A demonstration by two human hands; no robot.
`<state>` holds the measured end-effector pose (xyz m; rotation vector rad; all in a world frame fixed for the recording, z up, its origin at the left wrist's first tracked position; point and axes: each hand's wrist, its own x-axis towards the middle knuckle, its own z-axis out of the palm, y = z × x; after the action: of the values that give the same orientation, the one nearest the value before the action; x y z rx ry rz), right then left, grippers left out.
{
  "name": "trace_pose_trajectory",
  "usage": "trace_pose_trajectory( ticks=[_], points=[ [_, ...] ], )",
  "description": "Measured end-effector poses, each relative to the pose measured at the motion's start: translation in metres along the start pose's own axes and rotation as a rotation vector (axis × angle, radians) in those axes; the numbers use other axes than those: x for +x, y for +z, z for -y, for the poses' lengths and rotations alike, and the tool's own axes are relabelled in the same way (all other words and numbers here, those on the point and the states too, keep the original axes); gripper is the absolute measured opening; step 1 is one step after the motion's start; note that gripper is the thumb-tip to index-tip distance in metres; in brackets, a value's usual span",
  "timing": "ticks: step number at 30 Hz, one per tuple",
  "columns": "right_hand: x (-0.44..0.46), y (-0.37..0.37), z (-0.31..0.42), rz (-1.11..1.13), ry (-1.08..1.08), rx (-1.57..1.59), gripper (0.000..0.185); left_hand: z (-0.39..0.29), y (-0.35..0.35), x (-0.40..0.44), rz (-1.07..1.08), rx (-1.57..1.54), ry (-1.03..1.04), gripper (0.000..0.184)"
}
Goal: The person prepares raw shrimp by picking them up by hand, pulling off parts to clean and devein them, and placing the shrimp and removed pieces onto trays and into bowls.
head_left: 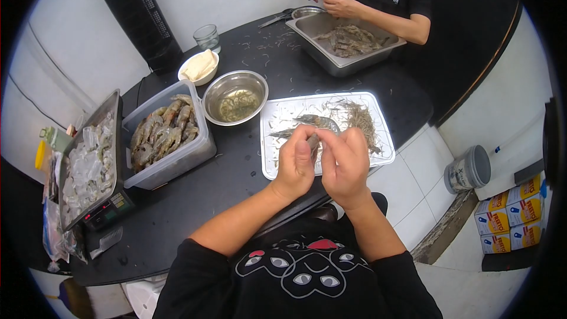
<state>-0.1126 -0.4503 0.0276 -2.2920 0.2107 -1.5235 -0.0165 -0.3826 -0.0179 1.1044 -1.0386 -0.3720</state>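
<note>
Over the white tray (274, 156), my left hand (295, 168) is closed around a grey shrimp (313, 140), mostly hidden by the fingers. Right beside it, my right hand (345, 168) pinches at the same shrimp with thumb and forefinger. Behind my hands, another whole shrimp (319, 121) lies on the tray, and part of one more pokes out to the left of my fingers. A heap of thin shrimp legs and feelers (361, 121) covers the tray's right side.
Left of the tray stand a metal bowl (260, 112) of cloudy liquid, a plastic tub (207, 147) of shrimp, and ice in a tray on a scale (109, 210). A white bowl (204, 80) and a glass (207, 38) are behind. Across the table, a person handles shrimp over a steel pan (336, 68).
</note>
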Motion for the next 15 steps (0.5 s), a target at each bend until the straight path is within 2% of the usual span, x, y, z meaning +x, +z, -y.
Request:
trace_pose_trajectory(
  ticks=[8,15],
  points=[
    [0.000,-0.002,-0.001,-0.008,0.169,0.152,0.029,0.000,0.001,0.000,0.013,-0.091,-0.044,0.065],
    [0.004,-0.018,-0.002,0.131,0.145,0.169,0.029,-0.002,-0.004,0.002,0.025,0.010,-0.016,0.067]
  ],
)
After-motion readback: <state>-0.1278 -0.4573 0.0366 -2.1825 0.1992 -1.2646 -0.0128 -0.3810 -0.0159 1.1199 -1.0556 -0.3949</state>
